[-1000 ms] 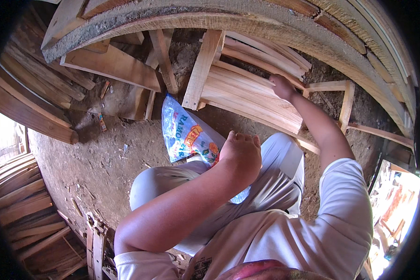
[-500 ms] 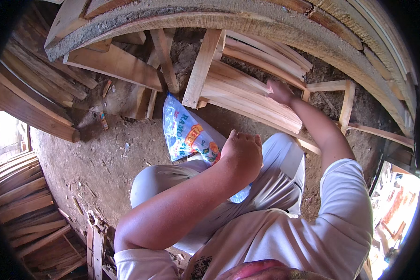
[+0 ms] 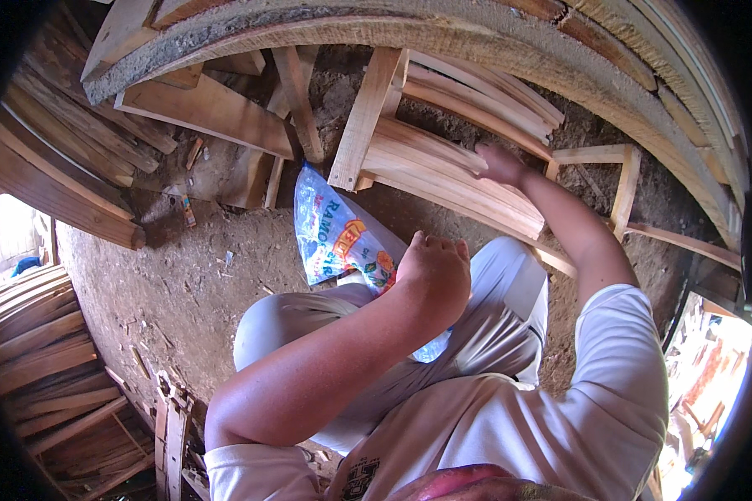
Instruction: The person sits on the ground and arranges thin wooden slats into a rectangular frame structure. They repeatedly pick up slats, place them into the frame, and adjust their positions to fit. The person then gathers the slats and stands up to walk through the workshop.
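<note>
My left hand [image 3: 433,280] is closed in a fist over my lap, wrapped round a clear plastic bag [image 3: 342,238] with coloured print. The bag spreads out forward and left of the fist, and a bluish end of it shows below the wrist. Farther forward and to the right, my right hand [image 3: 501,163] reaches to a stack of pale wooden slats [image 3: 451,184], its fingers closed on the edge of an upper slat. The fingertips there are partly hidden. The slats lie within a low wooden frame [image 3: 366,117].
A long curved-looking beam [image 3: 376,33] crosses above the slats. Stacked boards [image 3: 58,179] stand at the left, with more piled planks [image 3: 46,351] below them. A small wooden frame [image 3: 627,188] sits right of my right hand. Wood scraps litter the dirt floor [image 3: 167,275].
Both hands keep their places on the bag and the slat. The view has shifted very slightly, and a small blue shape now shows in the bright opening at the far left.
</note>
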